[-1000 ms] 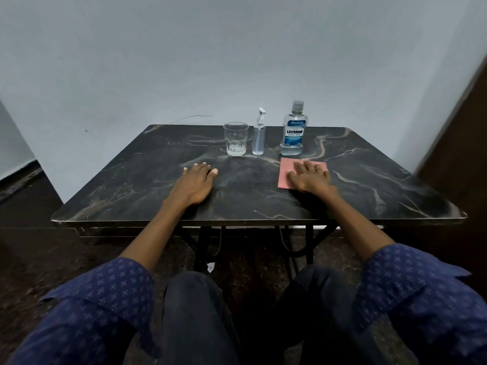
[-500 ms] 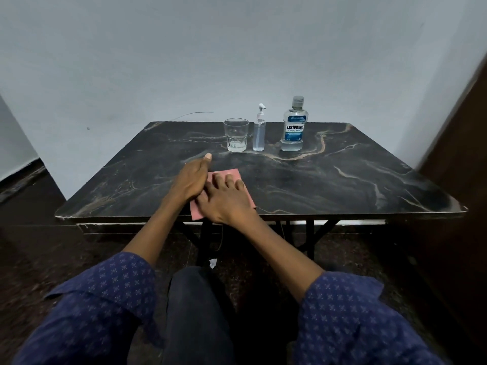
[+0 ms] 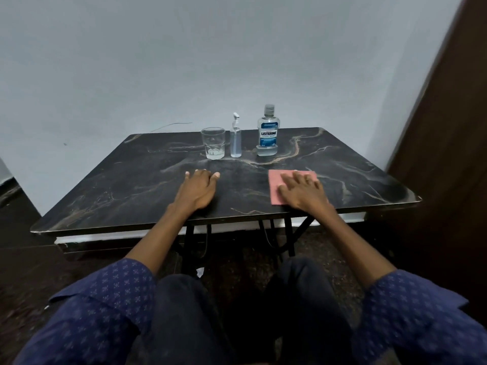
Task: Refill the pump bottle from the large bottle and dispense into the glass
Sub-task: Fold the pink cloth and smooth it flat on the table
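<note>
The dark marbled counter (image 3: 110, 185) stood against a pale wall, seen from above by a seated person in blue patterned sleeves. The left hand (image 3: 197, 189) lay palm down on the bare counter, fingers together and flat, holding nothing. Beyond it, near the far edge, 3 things stood upright in a row. The glass (image 3: 213, 143) came first, clear, with only a little liquid at the bottom, if any. Just right of it, close but apart, stood the slim pump bottle (image 3: 235, 139) (white pump head on top, pale liquid inside). Further right, with a wider gap, stood the large bottle (image 3: 267, 131), capped, its blue label reading LISTERINE. Nearer the person, the right hand (image 3: 303, 191) rested flat with fingers spread on a pink cloth (image 3: 275, 185), pressing on it rather than gripping it. The cloth lay near the counter's front edge.
</note>
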